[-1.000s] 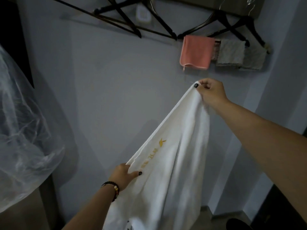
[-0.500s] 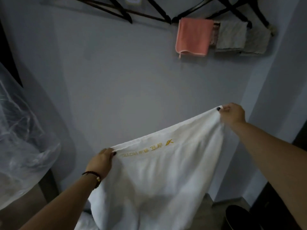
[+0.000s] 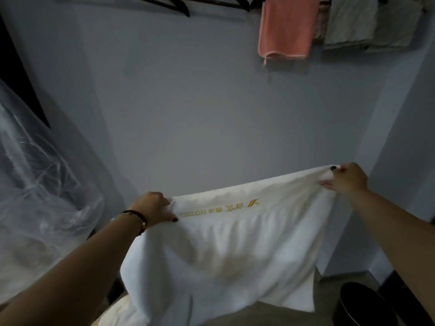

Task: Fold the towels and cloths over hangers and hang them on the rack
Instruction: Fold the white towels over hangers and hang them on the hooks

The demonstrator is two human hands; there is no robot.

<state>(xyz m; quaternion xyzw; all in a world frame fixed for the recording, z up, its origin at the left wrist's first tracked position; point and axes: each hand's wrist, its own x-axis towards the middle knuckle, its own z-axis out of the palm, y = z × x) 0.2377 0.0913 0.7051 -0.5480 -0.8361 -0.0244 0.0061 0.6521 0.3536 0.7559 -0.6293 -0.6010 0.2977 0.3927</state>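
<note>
A large white towel (image 3: 235, 250) with gold embroidered lettering hangs spread out in front of me. My left hand (image 3: 154, 210) grips its upper left corner; a beaded bracelet is on that wrist. My right hand (image 3: 346, 177) pinches the upper right corner, a little higher. The top edge runs taut between both hands and the rest drops down. High on the wall, the rack (image 3: 211, 1) carries dark hangers (image 3: 174, 4), a pink cloth (image 3: 287, 27) and grey cloths (image 3: 367, 22) folded over hangers.
Clear plastic sheeting (image 3: 40, 184) bulges in on the left. A round dark bin (image 3: 367, 307) stands on the floor at the lower right beside a dark edge. The pale wall lies straight ahead, with a corner on the right.
The towel went from hanging steeply off my raised right hand to spread wide. My right hand dropped, my left hand rose and moved left, and the view tilted down.
</note>
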